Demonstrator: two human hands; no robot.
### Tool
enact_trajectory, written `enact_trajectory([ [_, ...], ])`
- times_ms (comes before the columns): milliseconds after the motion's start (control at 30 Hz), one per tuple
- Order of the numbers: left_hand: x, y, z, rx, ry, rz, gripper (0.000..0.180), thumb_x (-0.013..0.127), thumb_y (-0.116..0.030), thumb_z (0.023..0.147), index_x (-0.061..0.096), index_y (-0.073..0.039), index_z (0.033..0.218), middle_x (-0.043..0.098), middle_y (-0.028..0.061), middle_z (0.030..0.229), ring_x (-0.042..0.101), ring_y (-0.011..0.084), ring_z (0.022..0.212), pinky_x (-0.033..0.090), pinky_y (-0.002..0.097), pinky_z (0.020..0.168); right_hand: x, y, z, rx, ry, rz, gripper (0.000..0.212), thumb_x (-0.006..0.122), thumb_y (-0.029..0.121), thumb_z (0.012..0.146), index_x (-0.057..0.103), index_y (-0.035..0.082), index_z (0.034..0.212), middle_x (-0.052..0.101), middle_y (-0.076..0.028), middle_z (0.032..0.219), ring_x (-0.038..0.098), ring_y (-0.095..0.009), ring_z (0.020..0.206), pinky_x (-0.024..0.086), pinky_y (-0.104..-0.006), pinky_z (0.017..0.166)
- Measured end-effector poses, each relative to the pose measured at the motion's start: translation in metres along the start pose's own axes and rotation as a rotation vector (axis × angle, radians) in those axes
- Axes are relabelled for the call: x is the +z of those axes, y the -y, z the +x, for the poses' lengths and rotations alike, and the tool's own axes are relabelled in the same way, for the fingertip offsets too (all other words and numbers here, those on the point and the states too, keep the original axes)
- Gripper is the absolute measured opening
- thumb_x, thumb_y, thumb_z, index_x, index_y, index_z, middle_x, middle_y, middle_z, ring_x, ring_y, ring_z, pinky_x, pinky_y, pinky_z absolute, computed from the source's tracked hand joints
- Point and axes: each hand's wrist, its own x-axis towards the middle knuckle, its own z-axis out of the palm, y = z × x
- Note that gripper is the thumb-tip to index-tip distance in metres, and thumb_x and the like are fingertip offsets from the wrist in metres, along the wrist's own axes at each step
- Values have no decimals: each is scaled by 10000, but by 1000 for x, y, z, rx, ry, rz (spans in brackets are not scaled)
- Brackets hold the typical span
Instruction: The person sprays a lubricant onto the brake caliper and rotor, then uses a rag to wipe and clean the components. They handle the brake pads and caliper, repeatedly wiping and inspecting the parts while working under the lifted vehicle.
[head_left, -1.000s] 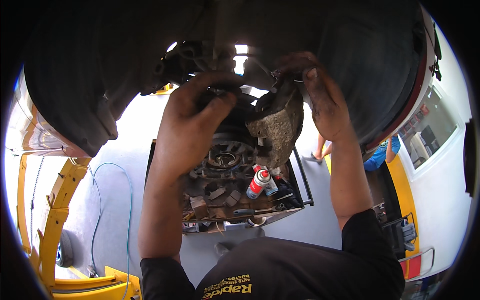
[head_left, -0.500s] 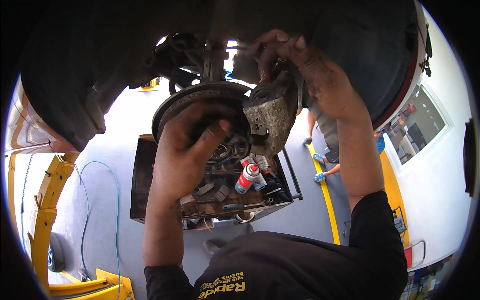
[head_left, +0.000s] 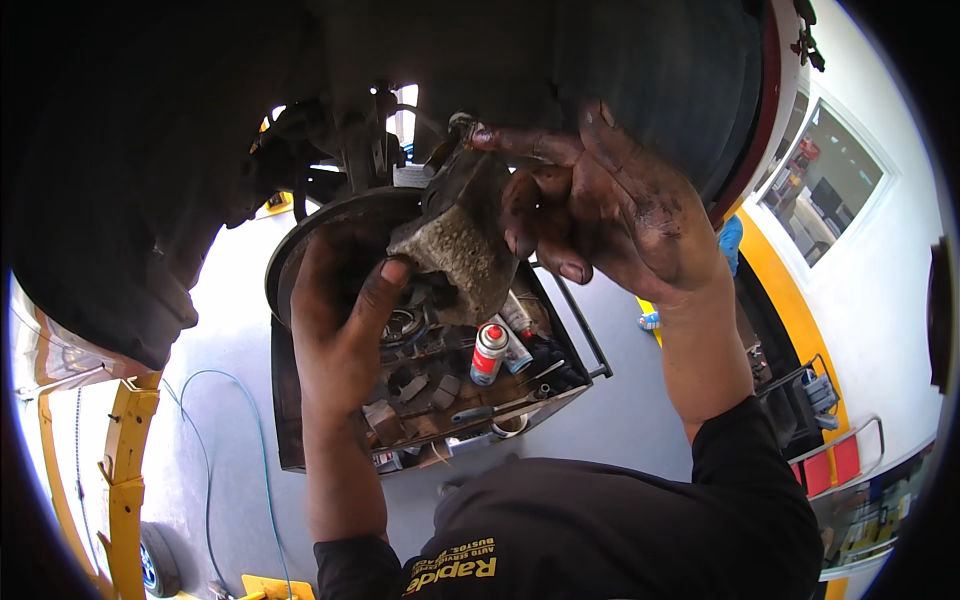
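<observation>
A rough, rusty grey brake caliper (head_left: pixel 455 250) hangs tilted beside the round brake disc (head_left: pixel 285 255) under a raised car. My left hand (head_left: pixel 335 320) is at the caliper's left side, its thumb along the metal edge and its fingers curled into shadow behind, partly hidden. My right hand (head_left: pixel 625 215) is to the right of the caliper, dark with grease. Its index finger stretches left to the caliper's top end, while the other fingers are loosely bent and apart, holding nothing.
Below stands a tool cart (head_left: pixel 290 420) bearing a red-and-white spray can (head_left: pixel 488 352), loose brake pads (head_left: pixel 445 390) and a ratchet (head_left: pixel 490 410). Yellow lift posts (head_left: pixel 125 470) and a thin blue hose (head_left: pixel 270 470) are at left. The dark wheel-arch liner (head_left: pixel 650 80) hangs overhead.
The caliper has tipped and shifted left. My right hand has dropped from gripping its top to open fingers beside it. My left thumb now meets the caliper's edge.
</observation>
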Motion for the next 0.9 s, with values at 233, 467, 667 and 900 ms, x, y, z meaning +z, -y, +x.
enact_trajectory([
  [233,-12,14,12,-22,121,-133,349,811,-111,950,587,-16,1199,668,36,1057,627,103,955,506,258,864,35,6,5,30,-133,-58,869,319,723,1069,540,-4,1490,713,-204,923,588,-159,633,430,-259,568],
  [467,-15,32,26,-38,283,-382,286,789,-24,955,572,-18,1140,623,4,981,594,67,893,475,212,805,88,0,6,53,-400,-7,748,477,680,1041,623,-11,1288,726,-193,928,627,-174,678,474,-270,592],
  [667,-20,29,33,-12,413,-360,160,738,-67,996,660,-12,1125,701,26,1030,601,96,940,454,254,886,123,-5,-12,-30,-554,363,638,501,531,1097,636,-64,1282,716,-163,1026,703,-230,921,572,-334,834],
  [900,-18,34,36,-32,429,-440,204,797,-63,965,598,-21,961,639,-11,830,534,42,740,411,197,673,129,6,-3,-28,-649,-297,535,523,410,1113,665,-61,1324,736,-126,1048,691,-189,890,560,-316,808],
])
